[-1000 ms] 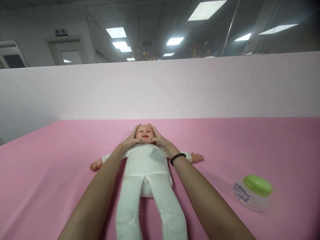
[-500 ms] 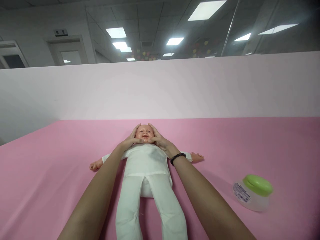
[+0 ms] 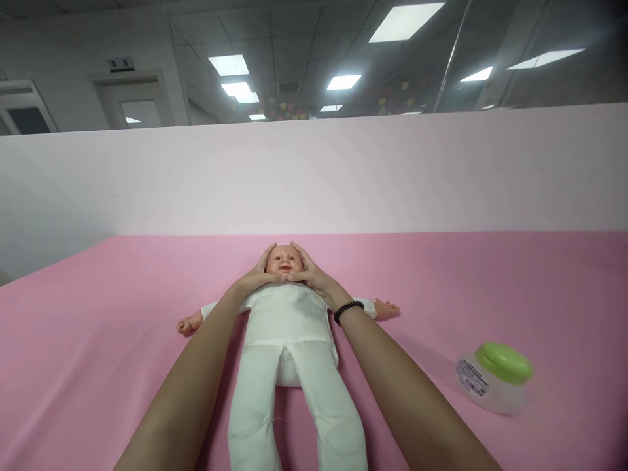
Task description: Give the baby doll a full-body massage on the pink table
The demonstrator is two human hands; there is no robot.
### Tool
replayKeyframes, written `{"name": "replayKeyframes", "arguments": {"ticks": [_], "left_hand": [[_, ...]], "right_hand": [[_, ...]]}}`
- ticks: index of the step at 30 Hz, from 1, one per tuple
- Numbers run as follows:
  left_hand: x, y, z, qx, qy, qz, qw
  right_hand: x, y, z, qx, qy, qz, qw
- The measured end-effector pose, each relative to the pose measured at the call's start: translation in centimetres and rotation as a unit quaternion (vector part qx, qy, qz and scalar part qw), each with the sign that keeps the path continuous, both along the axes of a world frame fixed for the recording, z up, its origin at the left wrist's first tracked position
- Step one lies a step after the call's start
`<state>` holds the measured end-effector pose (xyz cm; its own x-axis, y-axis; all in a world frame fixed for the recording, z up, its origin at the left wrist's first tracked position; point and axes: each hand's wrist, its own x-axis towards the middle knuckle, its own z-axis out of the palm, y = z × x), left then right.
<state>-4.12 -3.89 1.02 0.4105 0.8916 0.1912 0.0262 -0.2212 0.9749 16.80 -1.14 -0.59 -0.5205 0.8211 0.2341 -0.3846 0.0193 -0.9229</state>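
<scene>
Doll (image 3: 288, 315) lies, head (image 3: 284, 257) cupped by left grip (image 3: 255, 275) and right grip (image 3: 316, 276), near far pink edge (image 3: 441, 237) — jar (image 3: 493, 378) well apart.

We see a soft-bodied baby doll (image 3: 287, 320) lying face up on the pink sheet (image 3: 122, 366) — its glossy, hard-looking head near the sheet's far edge, its mouth open in a smile. We see white cloth over torso, arms and legs, the arms spread wide across the sheet, the legs slightly parted — they run toward the sheet's near side, feet out of view.
</scene>
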Motion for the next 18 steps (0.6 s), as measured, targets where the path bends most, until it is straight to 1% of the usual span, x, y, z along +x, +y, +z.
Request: {"name": "replayKeyframes", "arguments": {"ticks": [3, 5, 7, 8, 9, 10, 11, 12, 13, 14, 15, 16, 18], "left_hand": [[-0.2, 0.7, -0.7, 0.021, -0.014, 0.005, 1.0], [-0.2, 1.3, -1.3, 0.028, -0.029, 0.004, 0.999], [-0.1, 2.0, -2.2, 0.031, -0.034, 0.021, 0.999], [0.0, 2.3, -2.7, 0.036, -0.032, 0.041, 0.998], [0.2, 2.5, -3.1, 0.044, -0.03, 0.066, 0.996], [0.3, 2.7, -3.5, 0.056, -0.031, 0.096, 0.993], [0.5, 2.7, -3.7, 0.071, -0.034, 0.126, 0.989], [0.6, 2.6, -3.8, 0.088, -0.04, 0.155, 0.983], [0.7, 2.4, -3.6, 0.106, -0.046, 0.182, 0.976], [0.7, 2.1, -3.0, 0.121, -0.057, 0.213, 0.968], [0.8, 1.7, -2.1, 0.131, -0.077, 0.25, 0.956], [1.0, 1.2, -0.9, 0.134, -0.112, 0.283, 0.943], [1.9, 0.0, 2.1, 0.122, -0.201, 0.319, 0.918]], "right_hand": [[-0.2, -0.1, 0.3, -0.01, 0.012, -0.008, 1.0], [-0.3, -0.1, 0.4, -0.02, 0.01, -0.013, 1.0], [-0.7, 0.0, 0.2, -0.019, -0.001, -0.03, 0.999], [-0.9, 0.0, 0.1, -0.007, -0.012, -0.051, 0.999], [-1.1, 0.0, -0.2, 0.016, -0.032, -0.087, 0.996], [-1.3, -0.1, -0.4, 0.05, -0.063, -0.139, 0.987], [-1.4, -0.4, -0.7, 0.094, -0.108, -0.2, 0.969], [-1.5, -0.9, -0.9, 0.141, -0.161, -0.261, 0.941], [-1.3, -1.6, -1.0, 0.188, -0.217, -0.314, 0.905], [-1.0, -2.6, -1.0, 0.232, -0.269, -0.355, 0.865], [-0.4, -3.7, -0.8, 0.274, -0.314, -0.384, 0.824], [0.5, -5.1, -0.3, 0.315, -0.349, -0.405, 0.784], [3.2, -8.2, 1.6, 0.39, -0.389, -0.446, 0.705]]}}
